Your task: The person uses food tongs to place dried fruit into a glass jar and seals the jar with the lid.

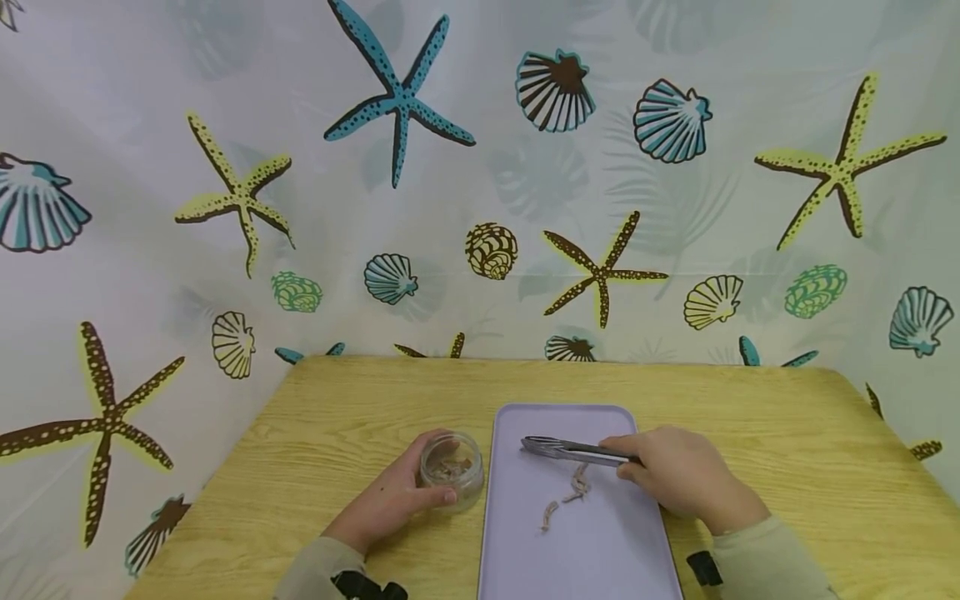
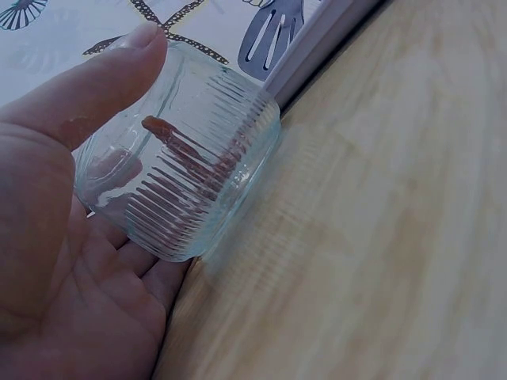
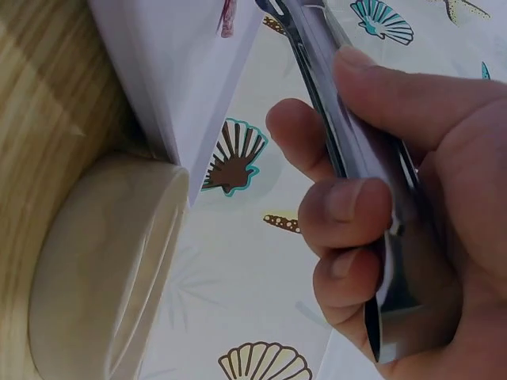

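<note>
My left hand (image 1: 390,504) grips a clear glass jar (image 1: 467,490) from its left side, thumb in front. The jar's ribbed wall shows in the left wrist view, with brown pieces (image 2: 186,150) inside; its mouth is open. Over the lilac tray (image 1: 573,567), my right hand (image 1: 675,473) holds metal tongs (image 1: 570,451) by the handle, fingers curled round it. The tongs point left, their tips above the tray's upper part. Below them lie brownish curled strips (image 1: 580,483) and a separate strip (image 1: 550,515). Nothing shows clearly between the tips.
The tray lies lengthwise on a wood-grain table (image 1: 360,408), just right of the jar. A round cream object (image 3: 95,269) stands beside the tray in the right wrist view; its kind is unclear. Patterned cloth (image 1: 450,300) hangs behind the table and at its sides.
</note>
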`<act>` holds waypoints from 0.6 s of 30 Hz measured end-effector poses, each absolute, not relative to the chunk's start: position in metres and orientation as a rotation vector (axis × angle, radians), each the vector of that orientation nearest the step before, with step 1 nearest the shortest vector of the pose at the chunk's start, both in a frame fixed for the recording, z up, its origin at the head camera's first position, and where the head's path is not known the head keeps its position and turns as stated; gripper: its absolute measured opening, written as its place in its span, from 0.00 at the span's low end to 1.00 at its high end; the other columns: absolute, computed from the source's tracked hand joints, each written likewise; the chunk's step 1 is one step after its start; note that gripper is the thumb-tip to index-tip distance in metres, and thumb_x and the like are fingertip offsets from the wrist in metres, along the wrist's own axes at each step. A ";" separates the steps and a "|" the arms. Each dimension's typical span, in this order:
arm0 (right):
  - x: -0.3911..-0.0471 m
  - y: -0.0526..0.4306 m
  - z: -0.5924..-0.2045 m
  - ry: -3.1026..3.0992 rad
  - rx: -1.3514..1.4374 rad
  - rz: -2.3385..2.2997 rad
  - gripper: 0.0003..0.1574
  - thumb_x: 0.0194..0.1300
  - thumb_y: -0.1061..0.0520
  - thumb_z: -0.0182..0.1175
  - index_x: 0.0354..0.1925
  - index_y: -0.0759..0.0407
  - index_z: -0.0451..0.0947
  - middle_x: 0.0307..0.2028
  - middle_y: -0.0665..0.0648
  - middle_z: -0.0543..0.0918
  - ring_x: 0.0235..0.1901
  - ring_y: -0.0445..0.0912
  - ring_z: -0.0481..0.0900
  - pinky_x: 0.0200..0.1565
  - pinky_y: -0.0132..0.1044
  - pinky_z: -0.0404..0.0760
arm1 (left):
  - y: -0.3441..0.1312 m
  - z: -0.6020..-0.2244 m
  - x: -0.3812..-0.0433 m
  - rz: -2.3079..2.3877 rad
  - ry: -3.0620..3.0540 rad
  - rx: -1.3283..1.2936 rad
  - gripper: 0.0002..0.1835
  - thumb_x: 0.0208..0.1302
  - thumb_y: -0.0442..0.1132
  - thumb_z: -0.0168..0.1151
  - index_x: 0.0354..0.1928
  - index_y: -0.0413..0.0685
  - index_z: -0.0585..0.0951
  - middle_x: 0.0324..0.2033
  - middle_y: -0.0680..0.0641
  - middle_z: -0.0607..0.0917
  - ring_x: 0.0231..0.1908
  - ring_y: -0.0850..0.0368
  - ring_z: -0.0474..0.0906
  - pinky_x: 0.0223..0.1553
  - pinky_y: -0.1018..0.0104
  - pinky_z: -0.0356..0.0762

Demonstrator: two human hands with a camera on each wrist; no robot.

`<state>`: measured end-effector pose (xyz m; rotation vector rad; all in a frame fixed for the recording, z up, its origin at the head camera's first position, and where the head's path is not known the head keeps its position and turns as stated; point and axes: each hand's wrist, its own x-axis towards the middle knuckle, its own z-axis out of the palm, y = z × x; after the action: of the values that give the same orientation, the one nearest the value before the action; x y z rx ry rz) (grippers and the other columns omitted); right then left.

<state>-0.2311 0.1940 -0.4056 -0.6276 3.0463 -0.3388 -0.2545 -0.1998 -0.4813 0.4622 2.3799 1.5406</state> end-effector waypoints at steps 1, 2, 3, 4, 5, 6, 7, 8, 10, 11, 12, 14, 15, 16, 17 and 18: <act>-0.231 0.193 -0.406 3.051 -0.625 -0.329 0.24 0.66 0.49 0.69 0.60 0.37 0.83 0.41 0.47 0.87 0.28 0.42 0.72 0.29 0.40 0.71 | -0.200 -0.481 -0.254 1.541 2.381 0.460 0.44 0.61 0.53 0.74 0.75 0.62 0.60 0.70 0.52 0.70 0.69 0.51 0.64 0.69 0.47 0.56; -0.231 0.193 -0.406 3.054 -0.621 -0.321 0.24 0.66 0.49 0.69 0.60 0.36 0.83 0.42 0.47 0.87 0.28 0.42 0.71 0.28 0.40 0.71 | -0.200 -0.481 -0.254 1.542 2.380 0.456 0.44 0.61 0.53 0.74 0.74 0.62 0.60 0.70 0.53 0.70 0.69 0.52 0.64 0.69 0.47 0.56; -0.231 0.192 -0.406 3.056 -0.620 -0.319 0.24 0.66 0.49 0.69 0.60 0.36 0.82 0.41 0.47 0.87 0.27 0.41 0.71 0.28 0.39 0.71 | -0.200 -0.481 -0.254 1.545 2.378 0.451 0.44 0.61 0.53 0.74 0.74 0.63 0.60 0.69 0.53 0.70 0.69 0.52 0.64 0.69 0.47 0.56; -0.231 0.192 -0.406 3.059 -0.617 -0.316 0.24 0.66 0.49 0.69 0.60 0.36 0.82 0.40 0.47 0.87 0.27 0.41 0.71 0.28 0.39 0.70 | -0.200 -0.481 -0.254 1.548 2.374 0.446 0.44 0.60 0.53 0.74 0.74 0.63 0.61 0.69 0.53 0.70 0.69 0.52 0.64 0.69 0.47 0.55; -0.231 0.192 -0.405 3.064 -0.619 -0.315 0.24 0.66 0.49 0.68 0.60 0.35 0.82 0.39 0.46 0.87 0.26 0.41 0.71 0.27 0.39 0.70 | -0.199 -0.480 -0.254 1.549 2.372 0.443 0.44 0.60 0.54 0.74 0.74 0.63 0.61 0.69 0.54 0.70 0.69 0.52 0.64 0.69 0.48 0.55; -0.231 0.192 -0.404 3.070 -0.626 -0.320 0.24 0.67 0.49 0.68 0.60 0.35 0.82 0.38 0.46 0.86 0.26 0.41 0.71 0.27 0.39 0.69 | -0.199 -0.480 -0.254 1.551 2.372 0.445 0.44 0.60 0.54 0.74 0.74 0.63 0.61 0.69 0.53 0.70 0.69 0.52 0.64 0.69 0.47 0.55; -0.231 0.192 -0.403 3.076 -0.632 -0.331 0.24 0.67 0.49 0.68 0.61 0.35 0.82 0.37 0.45 0.86 0.26 0.41 0.70 0.26 0.39 0.69 | -0.199 -0.480 -0.253 1.551 2.371 0.444 0.44 0.60 0.54 0.74 0.74 0.63 0.61 0.69 0.53 0.70 0.69 0.52 0.64 0.69 0.47 0.55; -0.230 0.193 -0.402 3.082 -0.638 -0.346 0.24 0.67 0.50 0.68 0.61 0.34 0.82 0.36 0.44 0.85 0.25 0.41 0.70 0.26 0.38 0.68 | -0.198 -0.480 -0.253 1.550 2.373 0.443 0.44 0.60 0.54 0.74 0.74 0.63 0.61 0.69 0.53 0.70 0.69 0.52 0.64 0.69 0.47 0.55; -0.230 0.193 -0.401 3.095 -0.655 -0.371 0.25 0.68 0.50 0.68 0.61 0.33 0.81 0.34 0.43 0.84 0.24 0.41 0.69 0.25 0.38 0.68 | -0.198 -0.480 -0.253 1.550 2.377 0.441 0.45 0.60 0.54 0.74 0.74 0.63 0.61 0.70 0.53 0.70 0.69 0.51 0.64 0.70 0.46 0.54; -0.229 0.193 -0.400 3.101 -0.666 -0.384 0.25 0.68 0.49 0.67 0.61 0.33 0.81 0.34 0.42 0.84 0.24 0.40 0.69 0.25 0.38 0.67 | -0.198 -0.480 -0.253 1.546 2.382 0.438 0.45 0.59 0.54 0.74 0.74 0.63 0.61 0.70 0.53 0.70 0.69 0.51 0.64 0.70 0.47 0.54; -0.228 0.193 -0.399 3.107 -0.677 -0.397 0.25 0.68 0.49 0.67 0.62 0.32 0.81 0.34 0.42 0.83 0.23 0.40 0.68 0.25 0.38 0.67 | -0.198 -0.481 -0.253 1.545 2.384 0.435 0.45 0.59 0.54 0.75 0.74 0.63 0.61 0.70 0.53 0.70 0.69 0.51 0.64 0.70 0.47 0.54; -0.227 0.192 -0.398 3.115 -0.706 -0.410 0.26 0.68 0.48 0.67 0.63 0.31 0.79 0.33 0.41 0.83 0.22 0.39 0.67 0.25 0.37 0.66 | -0.199 -0.481 -0.253 1.540 2.386 0.430 0.45 0.59 0.54 0.74 0.74 0.63 0.60 0.70 0.53 0.70 0.69 0.51 0.64 0.70 0.46 0.54; -0.227 0.191 -0.398 3.123 -0.726 -0.413 0.27 0.68 0.48 0.67 0.63 0.30 0.79 0.34 0.42 0.84 0.21 0.39 0.67 0.24 0.37 0.66 | -0.199 -0.481 -0.254 1.538 2.387 0.431 0.45 0.59 0.54 0.74 0.75 0.62 0.60 0.70 0.52 0.70 0.69 0.51 0.64 0.70 0.46 0.54; -0.226 0.190 -0.397 3.132 -0.752 -0.414 0.27 0.68 0.47 0.67 0.64 0.30 0.78 0.36 0.42 0.85 0.21 0.38 0.67 0.24 0.37 0.66 | -0.199 -0.481 -0.254 1.535 2.389 0.434 0.45 0.60 0.54 0.74 0.75 0.62 0.60 0.70 0.52 0.70 0.69 0.51 0.64 0.70 0.46 0.54; -0.226 0.189 -0.397 3.145 -0.783 -0.421 0.27 0.68 0.47 0.67 0.64 0.30 0.78 0.38 0.42 0.86 0.21 0.37 0.66 0.23 0.36 0.66 | -0.199 -0.480 -0.254 1.531 2.394 0.435 0.45 0.60 0.55 0.74 0.75 0.61 0.60 0.70 0.52 0.70 0.69 0.50 0.64 0.70 0.46 0.54; -0.225 0.188 -0.396 3.160 -0.824 -0.422 0.27 0.68 0.47 0.67 0.64 0.31 0.78 0.40 0.42 0.87 0.20 0.36 0.66 0.23 0.35 0.65 | -0.199 -0.480 -0.254 1.529 2.396 0.436 0.46 0.60 0.55 0.74 0.75 0.61 0.60 0.70 0.52 0.70 0.69 0.50 0.64 0.70 0.46 0.54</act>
<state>-0.2254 0.1880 -0.3962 -0.8235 3.1605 -0.4224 -0.2542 -0.1990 -0.4797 0.4362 2.3955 1.5291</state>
